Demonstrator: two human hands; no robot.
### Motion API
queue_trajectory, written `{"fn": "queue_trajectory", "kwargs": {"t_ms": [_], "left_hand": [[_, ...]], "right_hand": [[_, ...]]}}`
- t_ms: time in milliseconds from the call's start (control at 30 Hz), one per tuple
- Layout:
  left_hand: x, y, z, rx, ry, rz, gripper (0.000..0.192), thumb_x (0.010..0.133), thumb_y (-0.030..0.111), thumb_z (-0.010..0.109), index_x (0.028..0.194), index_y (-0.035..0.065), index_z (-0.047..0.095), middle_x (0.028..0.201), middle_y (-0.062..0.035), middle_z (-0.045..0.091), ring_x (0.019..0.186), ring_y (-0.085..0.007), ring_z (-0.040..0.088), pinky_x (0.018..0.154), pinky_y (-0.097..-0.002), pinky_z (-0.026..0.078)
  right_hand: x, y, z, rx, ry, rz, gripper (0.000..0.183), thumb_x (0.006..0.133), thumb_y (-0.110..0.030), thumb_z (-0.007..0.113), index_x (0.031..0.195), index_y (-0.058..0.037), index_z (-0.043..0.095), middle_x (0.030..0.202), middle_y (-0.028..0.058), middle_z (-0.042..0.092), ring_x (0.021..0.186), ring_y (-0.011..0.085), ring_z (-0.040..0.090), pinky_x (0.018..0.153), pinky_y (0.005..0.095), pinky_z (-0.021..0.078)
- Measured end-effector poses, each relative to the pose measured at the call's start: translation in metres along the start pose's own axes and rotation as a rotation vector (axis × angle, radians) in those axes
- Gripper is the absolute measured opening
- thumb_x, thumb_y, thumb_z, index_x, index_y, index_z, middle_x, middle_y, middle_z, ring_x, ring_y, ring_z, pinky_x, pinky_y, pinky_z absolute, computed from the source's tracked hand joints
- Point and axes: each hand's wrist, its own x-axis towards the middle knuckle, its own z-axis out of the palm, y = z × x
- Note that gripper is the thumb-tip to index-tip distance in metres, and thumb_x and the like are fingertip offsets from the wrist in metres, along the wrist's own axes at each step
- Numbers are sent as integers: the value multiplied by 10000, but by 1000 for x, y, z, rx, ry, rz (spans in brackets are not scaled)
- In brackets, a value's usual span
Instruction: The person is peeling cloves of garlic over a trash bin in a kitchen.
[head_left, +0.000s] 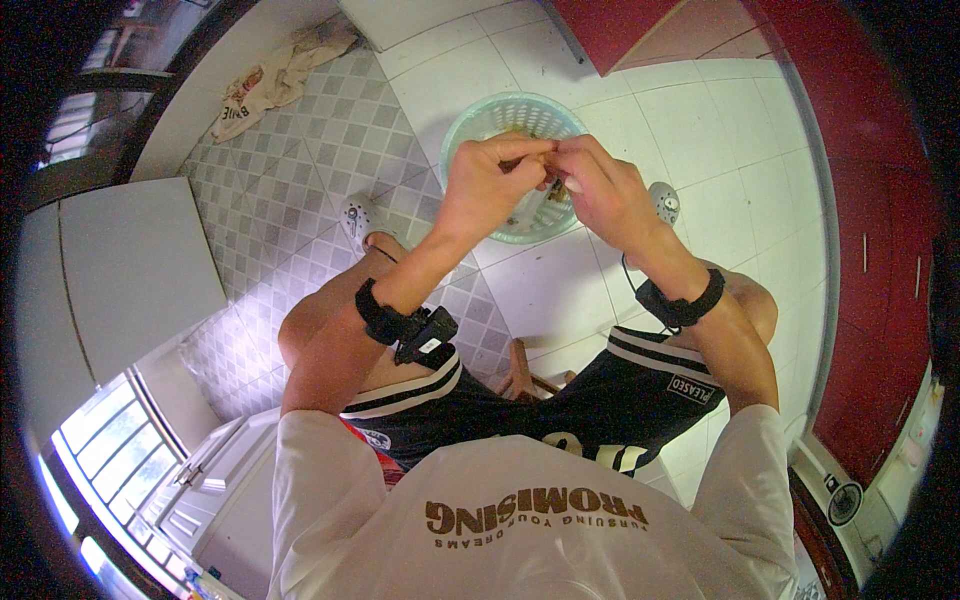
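My left hand (489, 180) and my right hand (606, 187) meet at the fingertips above a light green plastic basket (517, 99). The fingers of both are bent and pressed close together, as in a pinch. A dark reddish-brown patch shows within the left hand's curl; whether it is a small object or shadow is unclear. Anything between the fingertips is hidden by the fingers. Inside the basket, partly covered by my hands, lie brownish scraps (557, 192) and some pale, thin material. The basket stands on the tiled floor between my feet.
Grey clogs (358, 214) are on my feet, either side of the basket. A wooden stool leg (519, 367) shows between my knees. Crumpled cloth (277, 82) lies along the left wall. Red cabinets (862, 247) line the right; a pale cabinet (135, 277) stands left. Black devices are strapped to both wrists.
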Motion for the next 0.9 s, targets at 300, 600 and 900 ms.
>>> {"fn": "queue_trajectory", "kwargs": {"t_ms": [300, 600, 900], "left_hand": [[5, 6, -5, 292, 1, 186, 250, 827, 41, 629, 1063, -19, 685, 905, -110, 672, 725, -148, 648, 657, -255, 515], [-1, 19, -4, 222, -51, 54, 249, 874, 66, 627, 1107, -18, 658, 957, -92, 690, 891, -141, 673, 782, -270, 538], [-2, 11, -4, 508, -85, 136, 223, 873, 99, 599, 1074, 5, 619, 933, -169, 669, 803, -275, 664, 722, -347, 521]], "right_hand": [[3, -1, 4, 52, 42, 65, 365, 791, 11, 598, 1145, -58, 538, 1066, 121, 636, 845, 316, 673, 660, 380, 579], [1, 0, 1, 74, -2, 38, 328, 807, 13, 584, 1129, -43, 558, 1026, 137, 662, 865, 315, 683, 699, 374, 579], [3, -6, 1, 146, -97, 174, 279, 835, -10, 578, 1110, -44, 548, 970, 171, 657, 830, 363, 670, 648, 425, 547]]}}
